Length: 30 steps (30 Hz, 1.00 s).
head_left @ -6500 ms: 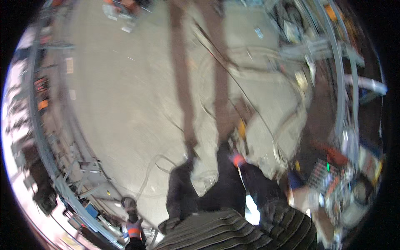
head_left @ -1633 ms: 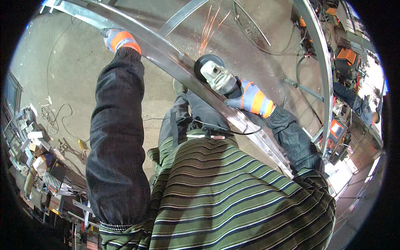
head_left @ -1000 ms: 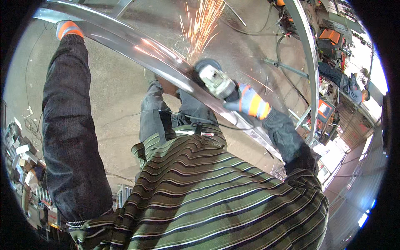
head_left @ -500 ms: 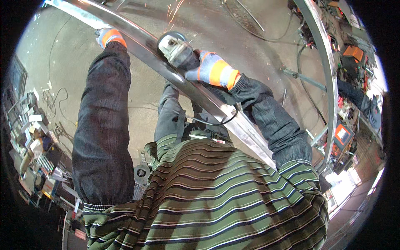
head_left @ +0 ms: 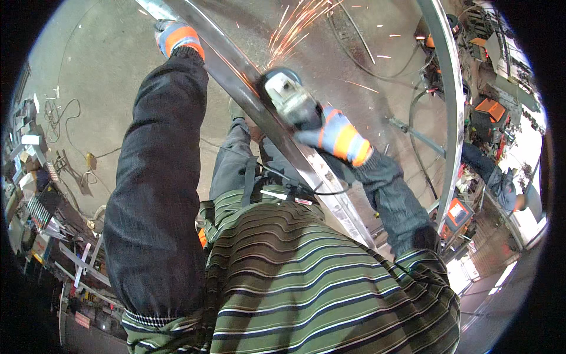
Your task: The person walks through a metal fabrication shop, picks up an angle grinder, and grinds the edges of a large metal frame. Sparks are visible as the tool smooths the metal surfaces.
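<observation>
A long steel beam (head_left: 233,85) runs slantwise in front of me, from the upper left down to the right past my waist. Near its far end, my gloved left hand (head_left: 178,38) is closed around the edge, its fingertips partly hidden. My gloved right hand (head_left: 340,137) grips the dark body of an angle grinder (head_left: 289,98). The grinder's disc side meets the beam near the middle, and orange sparks (head_left: 293,32) fly up and away from there. A dark cord (head_left: 330,192) loops below the right hand.
A curved metal bar (head_left: 451,88) stands to the right, with hoses and cables on the floor (head_left: 348,76) beside it. Tools and an orange-fronted machine (head_left: 457,211) crowd the right side. Scrap and parts (head_left: 44,203) pile up at left. Another person (head_left: 501,186) is at far right.
The grinder and my right hand have shifted right and slightly down in view. My left hand also appears farther right, still on the beam. The spark spray is larger.
</observation>
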Available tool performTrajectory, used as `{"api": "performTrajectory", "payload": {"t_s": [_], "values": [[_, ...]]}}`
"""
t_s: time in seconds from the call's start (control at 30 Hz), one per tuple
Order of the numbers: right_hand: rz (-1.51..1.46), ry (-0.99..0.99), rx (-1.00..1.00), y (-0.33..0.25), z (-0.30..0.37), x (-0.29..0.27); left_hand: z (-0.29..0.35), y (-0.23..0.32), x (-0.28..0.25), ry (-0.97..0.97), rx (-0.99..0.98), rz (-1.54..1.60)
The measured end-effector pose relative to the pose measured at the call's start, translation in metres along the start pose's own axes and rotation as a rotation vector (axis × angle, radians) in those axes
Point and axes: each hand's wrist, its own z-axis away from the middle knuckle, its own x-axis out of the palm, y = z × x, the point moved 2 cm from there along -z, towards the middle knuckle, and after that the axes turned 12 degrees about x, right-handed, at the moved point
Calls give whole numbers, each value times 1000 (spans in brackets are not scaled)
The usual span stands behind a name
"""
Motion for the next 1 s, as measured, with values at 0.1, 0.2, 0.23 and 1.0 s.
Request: {"api": "performTrajectory", "payload": {"t_s": [0.1, 0.2, 0.23, 1.0], "values": [[34, 25, 35, 5, 6, 4, 9, 15, 0, -496, 362, -836], [-17, 135, -201, 5, 4, 7, 12, 45, -26, -687, 245, -738], [-54, 128, -164, 5, -1, 9, 12, 51, -37, -426, -90, -230], [-175, 227, -42, 15, 5, 32, 3, 47, -43, -109, -480, 333]]}}
